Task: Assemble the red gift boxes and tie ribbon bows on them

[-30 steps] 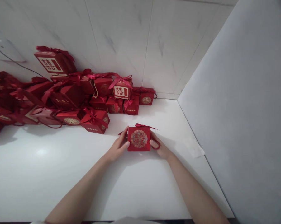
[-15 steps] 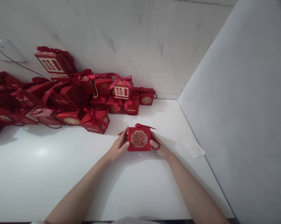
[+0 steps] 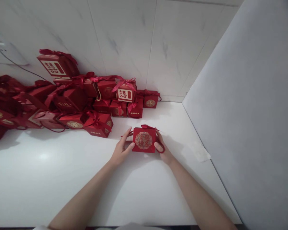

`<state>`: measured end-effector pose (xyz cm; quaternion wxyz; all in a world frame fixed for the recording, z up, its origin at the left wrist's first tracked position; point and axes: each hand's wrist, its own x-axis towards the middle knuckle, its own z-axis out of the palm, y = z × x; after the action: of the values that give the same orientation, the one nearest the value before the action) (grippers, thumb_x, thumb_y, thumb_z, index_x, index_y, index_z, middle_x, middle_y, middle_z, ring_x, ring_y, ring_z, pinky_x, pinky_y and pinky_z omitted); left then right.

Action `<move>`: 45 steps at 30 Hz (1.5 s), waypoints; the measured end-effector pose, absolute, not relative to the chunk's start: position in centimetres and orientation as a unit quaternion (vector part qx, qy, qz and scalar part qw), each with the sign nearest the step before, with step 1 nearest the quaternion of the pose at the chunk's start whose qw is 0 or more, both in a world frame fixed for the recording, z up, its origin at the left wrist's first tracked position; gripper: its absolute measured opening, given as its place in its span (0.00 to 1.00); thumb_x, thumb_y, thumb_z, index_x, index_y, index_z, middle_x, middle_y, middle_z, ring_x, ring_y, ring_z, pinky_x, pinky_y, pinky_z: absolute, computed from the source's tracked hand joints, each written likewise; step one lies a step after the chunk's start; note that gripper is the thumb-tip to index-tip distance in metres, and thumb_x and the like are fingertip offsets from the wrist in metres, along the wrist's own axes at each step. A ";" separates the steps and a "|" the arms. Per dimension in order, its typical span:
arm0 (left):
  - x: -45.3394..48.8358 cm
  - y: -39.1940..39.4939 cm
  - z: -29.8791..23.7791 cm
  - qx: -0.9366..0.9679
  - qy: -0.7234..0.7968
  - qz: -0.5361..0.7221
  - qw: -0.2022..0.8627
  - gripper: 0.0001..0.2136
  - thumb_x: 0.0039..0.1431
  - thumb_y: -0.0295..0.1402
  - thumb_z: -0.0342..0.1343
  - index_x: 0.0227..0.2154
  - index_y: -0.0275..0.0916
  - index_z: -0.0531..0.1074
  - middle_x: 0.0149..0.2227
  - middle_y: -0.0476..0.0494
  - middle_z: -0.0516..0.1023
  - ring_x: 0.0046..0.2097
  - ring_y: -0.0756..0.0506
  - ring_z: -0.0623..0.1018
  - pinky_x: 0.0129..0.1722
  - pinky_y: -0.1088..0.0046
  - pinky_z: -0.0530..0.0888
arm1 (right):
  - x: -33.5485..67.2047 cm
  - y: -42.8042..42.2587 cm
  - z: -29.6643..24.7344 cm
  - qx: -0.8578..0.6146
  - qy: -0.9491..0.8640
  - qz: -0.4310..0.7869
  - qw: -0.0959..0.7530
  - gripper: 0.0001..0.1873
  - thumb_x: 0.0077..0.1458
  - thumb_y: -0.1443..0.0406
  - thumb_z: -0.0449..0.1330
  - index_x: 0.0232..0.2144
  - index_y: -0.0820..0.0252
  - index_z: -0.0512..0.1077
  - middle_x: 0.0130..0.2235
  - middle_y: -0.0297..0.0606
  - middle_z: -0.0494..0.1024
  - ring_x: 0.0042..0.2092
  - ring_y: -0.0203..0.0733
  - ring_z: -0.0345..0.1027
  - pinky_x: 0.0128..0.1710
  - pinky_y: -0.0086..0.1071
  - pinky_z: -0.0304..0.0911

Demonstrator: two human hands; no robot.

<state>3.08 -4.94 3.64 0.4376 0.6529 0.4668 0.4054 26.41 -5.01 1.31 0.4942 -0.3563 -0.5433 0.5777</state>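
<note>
A red gift box (image 3: 144,140) with a round patterned emblem faces me on the white table. A red ribbon bow (image 3: 146,126) lies along its top edge, and red cord loops show at both sides. My left hand (image 3: 122,148) is open at the box's left side, thumb and fingers spread, the thumb tip at the lower left edge. Around the right edge, my right hand (image 3: 163,150) is closed on the box, its thumb at the front and a cord loop by it. Some of the right fingers are hidden behind the box.
Several red gift boxes (image 3: 98,124) with ribbons are piled along the tiled wall (image 3: 125,38), at the left and middle. A pale panel (image 3: 249,105) bounds the white table (image 3: 45,179) on the right. A white paper piece (image 3: 200,151) lies near that panel.
The gift box has shifted slightly right and away from me. My left hand has loosened, its fingers now standing off the box's side. My right hand stays on the right edge.
</note>
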 end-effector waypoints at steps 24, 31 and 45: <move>3.4 -4.5 0.6 0.474 0.431 0.540 0.546 0.28 0.61 0.47 0.55 0.61 0.40 0.62 0.62 0.38 0.69 0.64 0.33 0.66 0.64 0.53 0.63 | 23.2 -7.6 1.4 -0.318 -0.665 0.455 0.499 0.40 0.65 0.54 0.53 0.70 0.45 0.36 0.72 0.36 0.42 0.71 0.51 0.41 0.67 0.53 0.47; 3.2 -4.6 2.3 0.518 0.325 0.472 0.635 0.28 0.64 0.48 0.50 0.64 0.42 0.60 0.65 0.40 0.63 0.67 0.32 0.60 0.65 0.51 0.60 | 23.5 -7.0 1.6 -0.317 -0.566 0.562 0.514 0.40 0.65 0.52 0.52 0.70 0.45 0.36 0.70 0.36 0.52 0.69 0.48 0.49 0.67 0.46 0.49; 2.5 -4.3 2.0 0.591 0.398 0.411 0.568 0.31 0.66 0.48 0.47 0.68 0.48 0.48 0.69 0.43 0.56 0.68 0.36 0.58 0.65 0.56 0.61 | 24.3 -6.1 1.2 -0.332 -0.548 0.564 0.520 0.29 0.67 0.52 0.49 0.67 0.40 0.50 0.65 0.30 0.62 0.68 0.45 0.51 0.68 0.48 0.45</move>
<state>2.53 -4.30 1.96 0.5684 0.5913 0.3975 0.4113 24.26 -6.09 1.20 0.5202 -0.3316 -0.5485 0.5644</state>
